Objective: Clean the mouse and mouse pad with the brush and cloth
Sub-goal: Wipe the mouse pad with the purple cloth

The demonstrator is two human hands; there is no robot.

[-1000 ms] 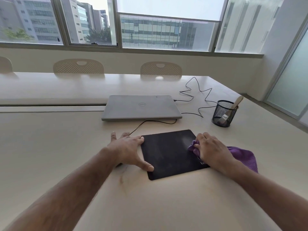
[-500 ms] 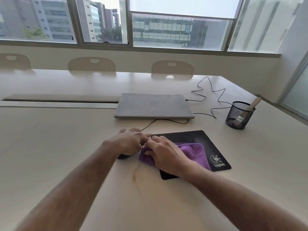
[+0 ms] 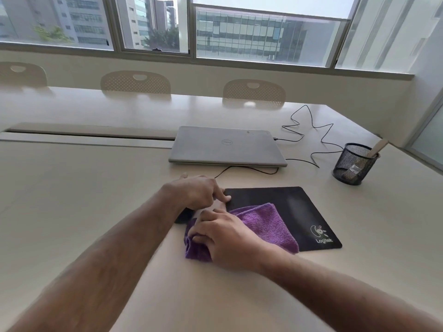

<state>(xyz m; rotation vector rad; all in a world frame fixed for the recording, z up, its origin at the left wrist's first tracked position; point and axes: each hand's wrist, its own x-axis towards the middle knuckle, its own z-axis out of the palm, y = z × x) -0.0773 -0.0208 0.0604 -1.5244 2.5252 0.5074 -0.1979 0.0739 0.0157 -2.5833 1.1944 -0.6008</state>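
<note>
The right hand bunches the purple cloth mid-frame, touching the mouse under the curled left hand.

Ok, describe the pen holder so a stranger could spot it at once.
Start at the closed silver laptop in the middle of the long pale table. Follow its tangled black cable rightward to the black wire-mesh cup beyond the mouse pad. It is the only upright container, with a pale wooden handle sticking out.
</note>
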